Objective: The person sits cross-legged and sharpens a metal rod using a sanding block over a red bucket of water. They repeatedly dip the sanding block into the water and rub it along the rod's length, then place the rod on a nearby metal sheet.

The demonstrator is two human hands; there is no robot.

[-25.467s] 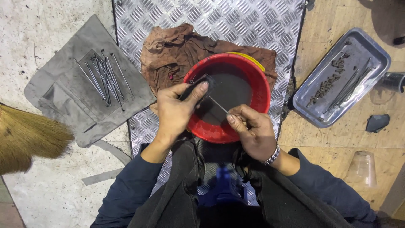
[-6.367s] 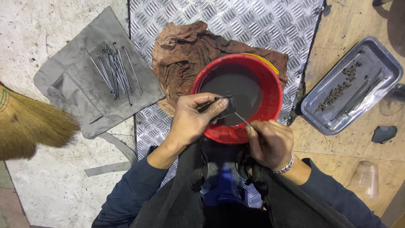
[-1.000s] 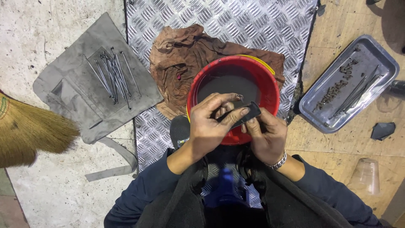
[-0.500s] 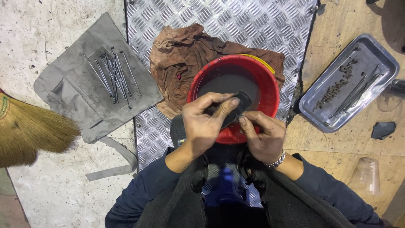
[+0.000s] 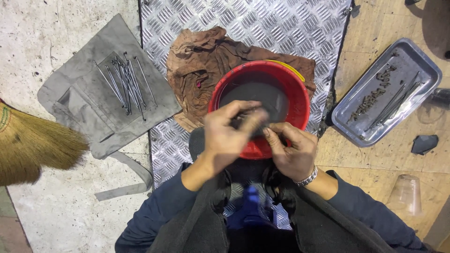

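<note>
Pinching something small and dark between both hands, you've got it right over the red bowl [image 5: 260,89] at its 6 o'clock rim. Left hand [image 5: 228,137] blurs across it; right hand [image 5: 293,151] grips from 3 o'clock. Long axis: can't tell.

A silver diamond-patterned metal floor plate [image 5: 300,23] carries a crumpled brown rag [image 5: 201,75], with a round red plastic basin [image 5: 302,100] on the rag's right part. Left of the plate, grey cloth [image 5: 70,93] covers pale concrete [image 5: 42,28]. Right of the plate, a rectangular steel tray [image 5: 419,65] sits on wooden boards [image 5: 375,164].
</note>
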